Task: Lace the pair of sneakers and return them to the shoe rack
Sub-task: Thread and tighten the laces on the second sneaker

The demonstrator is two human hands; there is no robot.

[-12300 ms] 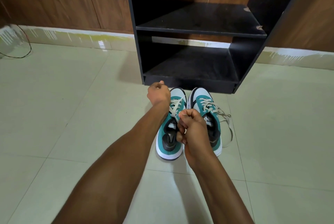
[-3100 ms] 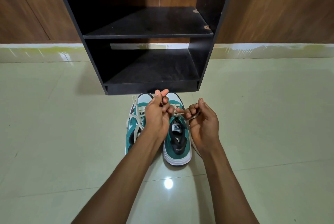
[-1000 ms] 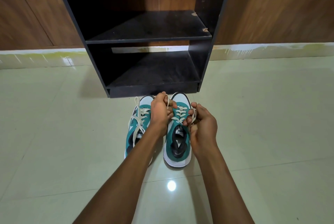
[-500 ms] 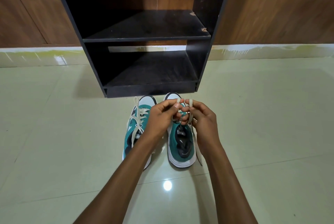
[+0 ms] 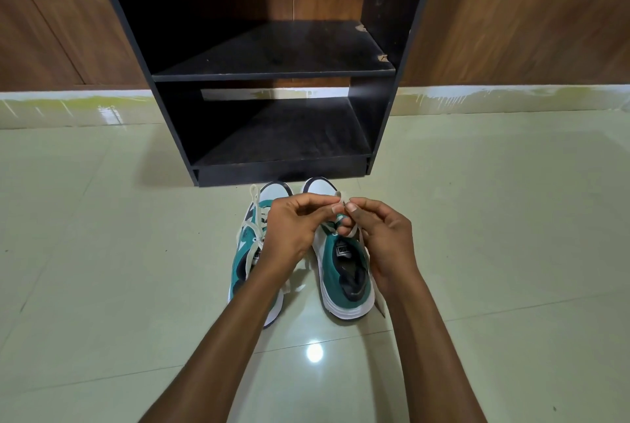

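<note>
Risen since earlier: both hands, left hand and right hand, fingertips pinched on right sneaker's lace, forming bow.

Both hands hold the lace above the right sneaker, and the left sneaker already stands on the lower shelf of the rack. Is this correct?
Not quite. The head view shows the left sneaker on the floor before the rack, beside the right sneaker. Both hands, left and right, do hold the lace.

My bare left hand and bare right hand meet fingertip to fingertip, thumbs and forefingers pinched, forearms converging ahead.
</note>
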